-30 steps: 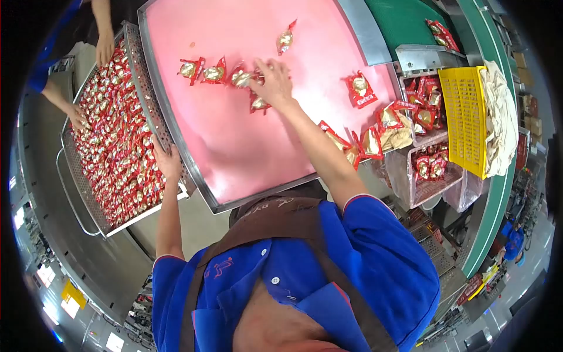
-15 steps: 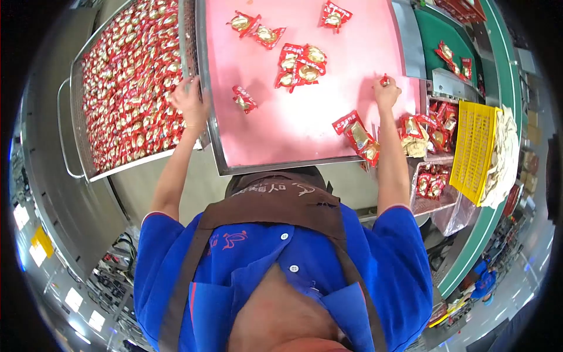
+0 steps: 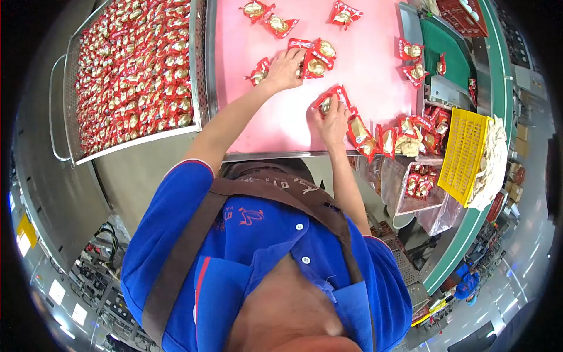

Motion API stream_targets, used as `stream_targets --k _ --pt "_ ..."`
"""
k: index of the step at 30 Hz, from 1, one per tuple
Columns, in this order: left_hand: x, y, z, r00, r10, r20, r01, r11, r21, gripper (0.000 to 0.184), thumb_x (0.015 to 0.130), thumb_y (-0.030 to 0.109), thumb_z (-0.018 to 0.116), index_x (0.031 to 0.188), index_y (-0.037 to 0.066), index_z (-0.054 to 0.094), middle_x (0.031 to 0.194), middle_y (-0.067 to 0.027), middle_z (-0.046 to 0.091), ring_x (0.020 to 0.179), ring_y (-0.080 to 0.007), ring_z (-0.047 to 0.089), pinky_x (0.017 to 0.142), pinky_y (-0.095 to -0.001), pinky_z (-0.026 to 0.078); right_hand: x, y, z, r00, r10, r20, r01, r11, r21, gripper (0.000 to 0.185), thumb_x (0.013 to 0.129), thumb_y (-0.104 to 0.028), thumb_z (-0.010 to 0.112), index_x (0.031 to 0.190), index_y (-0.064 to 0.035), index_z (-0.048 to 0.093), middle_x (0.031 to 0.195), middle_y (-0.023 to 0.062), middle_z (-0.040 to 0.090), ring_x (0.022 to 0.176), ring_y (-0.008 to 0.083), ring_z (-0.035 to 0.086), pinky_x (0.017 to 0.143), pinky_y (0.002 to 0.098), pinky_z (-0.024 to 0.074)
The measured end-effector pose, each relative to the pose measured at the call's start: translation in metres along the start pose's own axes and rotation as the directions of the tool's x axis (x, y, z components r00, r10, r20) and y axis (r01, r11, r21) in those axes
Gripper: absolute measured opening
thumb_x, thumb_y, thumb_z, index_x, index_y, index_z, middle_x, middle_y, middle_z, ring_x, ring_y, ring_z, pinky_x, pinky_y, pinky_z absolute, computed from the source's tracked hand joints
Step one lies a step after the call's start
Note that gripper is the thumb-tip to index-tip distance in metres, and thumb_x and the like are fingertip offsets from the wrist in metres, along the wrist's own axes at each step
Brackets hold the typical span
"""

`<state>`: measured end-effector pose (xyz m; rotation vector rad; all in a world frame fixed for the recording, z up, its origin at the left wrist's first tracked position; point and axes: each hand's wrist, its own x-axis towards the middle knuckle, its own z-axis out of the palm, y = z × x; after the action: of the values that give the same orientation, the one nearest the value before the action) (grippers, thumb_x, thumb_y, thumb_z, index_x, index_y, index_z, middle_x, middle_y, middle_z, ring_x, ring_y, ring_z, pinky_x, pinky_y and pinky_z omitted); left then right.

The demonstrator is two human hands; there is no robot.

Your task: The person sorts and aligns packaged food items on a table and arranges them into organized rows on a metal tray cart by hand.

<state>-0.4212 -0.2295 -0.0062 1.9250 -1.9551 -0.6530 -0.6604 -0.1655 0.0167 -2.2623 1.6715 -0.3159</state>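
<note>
Red-and-gold sealed food packets lie scattered on the pink work surface (image 3: 252, 126). My left hand (image 3: 284, 71) is closed over the left side of a cluster of packets (image 3: 316, 61), its fingers covering part of one. Just left of its wrist sits another packet (image 3: 258, 71). Nearer my body, my right hand (image 3: 332, 123) grips a packet (image 3: 335, 97) from above, with thumb and fingers around it. Right of this hand, a row of packets (image 3: 362, 138) runs along the front edge.
A perforated metal tray (image 3: 196, 88) full of packets stands at the left. On the right are a yellow basket (image 3: 463, 155) with a cloth (image 3: 489, 161), a clear plastic-lined bin (image 3: 410, 202), a green chute (image 3: 437, 44) and a red crate (image 3: 463, 14).
My left hand has moved right from the tray's edge to the packet cluster. My right hand has come left and taken hold of a packet. Two packets now lie by the chute.
</note>
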Motion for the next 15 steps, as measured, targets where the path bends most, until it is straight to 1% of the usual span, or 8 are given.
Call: stream_targets --k 3,5,7,9,11,12,13,15 --pt "-0.05 -0.001 0.0 0.986 -0.167 -0.011 0.167 0.983 0.075 0.108 0.065 0.023 0.088 0.157 0.009 0.034 0.146 -0.0217 0.048 0.135 -0.039 0.047 0.11 -0.052 0.046 0.0 0.017 0.02 0.997 0.063 0.042 -0.069 0.982 0.173 0.07 0.084 -0.025 0.074 0.142 0.0038 0.049 0.12 0.0272 0.058 0.102 0.0456 0.064 0.087 0.0519 0.0545" --pt "-0.08 -0.012 -0.001 0.992 -0.109 -0.071 0.114 0.99 0.083 0.115 0.063 0.029 0.093 0.158 0.008 0.031 0.144 -0.0226 0.048 0.134 -0.0402 0.048 0.11 -0.0525 0.046 0.001 0.017 0.023 0.999 0.008 -0.053 0.001 0.986 0.169 0.064 0.085 -0.021 0.071 0.14 0.0044 0.05 0.12 0.0278 0.059 0.099 0.0459 0.065 0.084 0.0519 0.0553" --pt "-0.107 -0.014 -0.006 0.941 -0.338 0.014 0.338 0.939 -0.063 0.127 0.059 0.039 0.097 0.159 0.007 0.027 0.147 -0.0235 0.045 0.133 -0.044 0.048 0.109 -0.0547 0.046 0.002 0.016 0.022 0.999 0.044 0.012 -0.045 0.993 0.107 0.062 0.086 -0.021 0.07 0.139 0.0036 0.05 0.12 0.0274 0.059 0.102 0.0458 0.065 0.086 0.0531 0.0547" --pt "-0.127 -0.025 -0.003 0.947 -0.316 -0.052 0.31 0.946 -0.095 0.133 0.056 0.044 0.099 0.16 0.008 0.025 0.148 -0.0245 0.045 0.132 -0.0452 0.049 0.108 -0.0544 0.047 0.003 0.015 0.018 0.997 0.048 0.06 -0.052 0.996 0.072 0.067 0.087 -0.024 0.071 0.143 0.0036 0.048 0.122 0.0283 0.059 0.103 0.0454 0.065 0.086 0.0529 0.055" --pt "-0.137 -0.028 -0.003 0.97 -0.172 -0.171 0.162 0.984 -0.067 0.134 0.056 0.041 0.099 0.162 0.011 0.023 0.147 -0.0252 0.046 0.132 -0.0433 0.05 0.109 -0.0517 0.047 0.004 0.015 0.023 0.997 0.049 0.06 -0.051 0.998 0.033 0.069 0.088 -0.027 0.072 0.145 0.0017 0.047 0.128 0.029 0.058 0.11 0.0461 0.063 0.09 0.053 0.055" --pt "-0.142 -0.021 -0.009 0.959 -0.163 -0.232 0.163 0.986 -0.02 0.115 0.064 0.033 0.096 0.158 0.012 0.034 0.143 -0.0235 0.05 0.128 -0.041 0.054 0.105 -0.0503 0.049 0.003 0.013 0.021 0.997 0.055 0.057 -0.055 0.998 -0.011 0.071 0.089 -0.031 0.073 0.147 -0.0001 0.046 0.134 0.0298 0.056 0.116 0.0467 0.061 0.093 0.0531 0.055" --pt "-0.147 -0.022 -0.01 0.958 -0.166 -0.234 0.166 0.986 -0.023 0.115 0.064 0.033 0.096 0.158 0.012 0.034 0.143 -0.0235 0.05 0.128 -0.041 0.054 0.105 -0.0503 0.049 0.001 0.011 0.018 0.997 0.052 0.059 -0.051 0.999 -0.013 0.071 0.089 -0.031 0.073 0.147 -0.0001 0.046 0.134 0.0298 0.056 0.116 0.0467 0.061 0.093 0.0531 0.055" --pt "-0.156 -0.029 -0.014 0.945 -0.038 -0.326 0.005 0.995 -0.102 0.087 0.075 0.021 0.088 0.15 0.011 0.046 0.141 -0.0197 0.052 0.124 -0.0386 0.055 0.099 -0.0514 0.051 0.002 0.008 0.015 0.991 0.057 0.117 -0.045 0.994 -0.103 0.075 0.089 -0.031 0.072 0.149 0.0036 0.044 0.136 0.0325 0.055 0.12 0.0473 0.059 0.098 0.0538 0.0528"
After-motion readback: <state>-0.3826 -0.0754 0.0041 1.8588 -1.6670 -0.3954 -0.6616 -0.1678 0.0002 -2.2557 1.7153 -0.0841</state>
